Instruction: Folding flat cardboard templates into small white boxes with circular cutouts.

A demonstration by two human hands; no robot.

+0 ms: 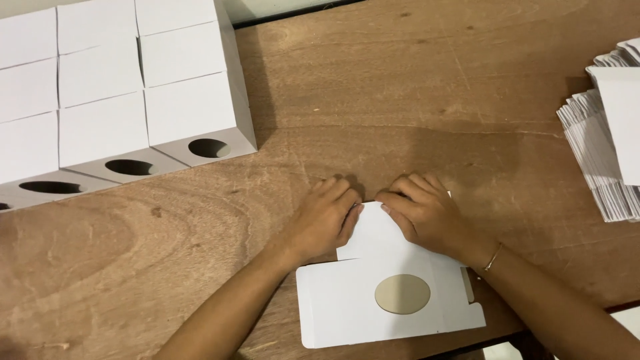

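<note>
The far end of a flat white card box (373,293) is pressed down by both hands, with nothing clenched inside them. The left hand (325,220) lies flat with bent fingers. The right hand (423,217) is curled over the fold. The box is stretched from 12 to 6 o'clock, with its round hole at 6. Finished boxes (113,93) are stacked at 10 o'clock.

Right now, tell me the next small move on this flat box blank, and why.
Probably run both hands outward along the fold. The left hand and right hand press the far end of the flat white box blank, while finished white boxes stand folded nearby.
</note>
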